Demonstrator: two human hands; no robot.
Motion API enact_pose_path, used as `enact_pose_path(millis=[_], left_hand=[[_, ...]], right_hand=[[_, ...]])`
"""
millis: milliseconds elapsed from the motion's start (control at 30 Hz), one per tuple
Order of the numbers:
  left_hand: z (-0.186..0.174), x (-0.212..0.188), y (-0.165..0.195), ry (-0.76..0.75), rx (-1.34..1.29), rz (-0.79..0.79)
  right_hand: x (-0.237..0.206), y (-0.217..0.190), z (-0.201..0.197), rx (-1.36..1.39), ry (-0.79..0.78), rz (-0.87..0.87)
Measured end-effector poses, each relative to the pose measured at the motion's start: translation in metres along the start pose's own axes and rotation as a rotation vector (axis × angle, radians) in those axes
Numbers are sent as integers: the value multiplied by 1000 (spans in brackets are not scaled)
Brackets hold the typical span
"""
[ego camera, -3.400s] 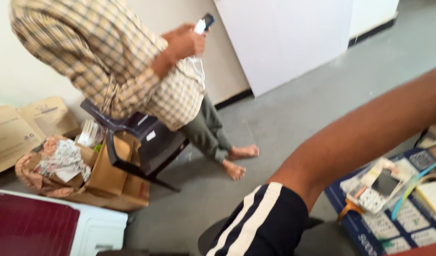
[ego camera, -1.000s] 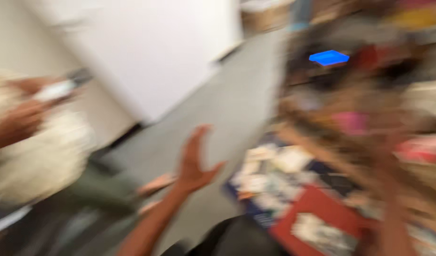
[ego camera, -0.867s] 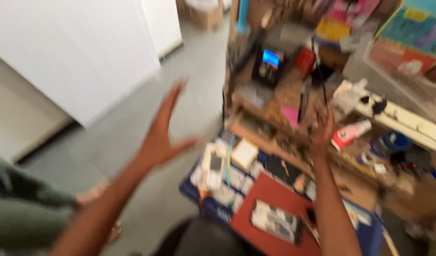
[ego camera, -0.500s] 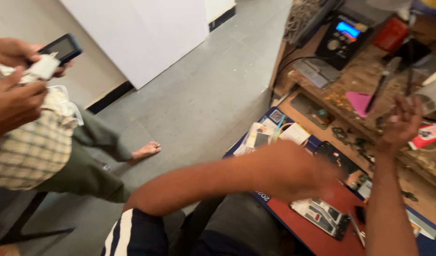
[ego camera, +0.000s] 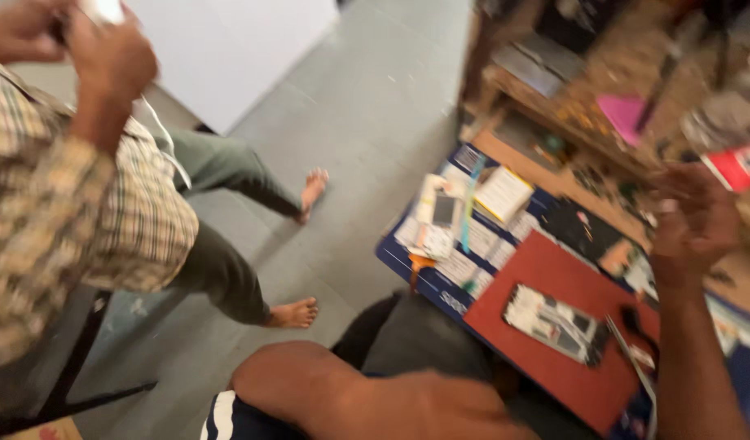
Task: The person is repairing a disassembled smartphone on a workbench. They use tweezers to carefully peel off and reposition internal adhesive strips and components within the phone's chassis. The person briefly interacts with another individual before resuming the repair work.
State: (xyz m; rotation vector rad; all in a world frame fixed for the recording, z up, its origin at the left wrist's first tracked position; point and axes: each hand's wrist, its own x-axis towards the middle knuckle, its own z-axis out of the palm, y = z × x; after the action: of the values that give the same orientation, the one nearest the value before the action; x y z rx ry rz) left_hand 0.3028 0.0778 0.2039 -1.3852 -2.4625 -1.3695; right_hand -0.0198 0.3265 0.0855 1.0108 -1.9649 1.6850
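The right hand (ego camera: 694,222) is raised over the far right of the worktop (ego camera: 440,285), fingers loosely curled and holding nothing that shows, hovering near a red-and-white packet (ego camera: 740,165) on the cluttered wooden shelf (ego camera: 570,122) behind. The left hand is hard to make out: only the blurred left forearm (ego camera: 375,399) crosses the near edge, so I cannot tell its state. On the red mat (ego camera: 554,342) lies an opened phone (ego camera: 556,320), flat and central, presumably for repair within easy reach. Further left, a small device (ego camera: 444,210) rests among paper cards. A seated person in a checked shirt (ego camera: 73,236) holds something up at far left.
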Motion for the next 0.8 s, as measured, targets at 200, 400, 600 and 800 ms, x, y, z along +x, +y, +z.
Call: enact_pose_path(millis=[200,400,600,800], left_hand=[[-8,21,-21,-7,-238,124],[15,73,-86,460,249,-193],[90,102,-191,240,384,-516],[116,79,-219,175,349,-473]], right_hand=[[-65,-47,-51,-348,-225,16],[-131,-62,-85,-182,-48,407],[-169,-77,-78,-650,-157,481],[-188,-73,-70,-987,-246,434]])
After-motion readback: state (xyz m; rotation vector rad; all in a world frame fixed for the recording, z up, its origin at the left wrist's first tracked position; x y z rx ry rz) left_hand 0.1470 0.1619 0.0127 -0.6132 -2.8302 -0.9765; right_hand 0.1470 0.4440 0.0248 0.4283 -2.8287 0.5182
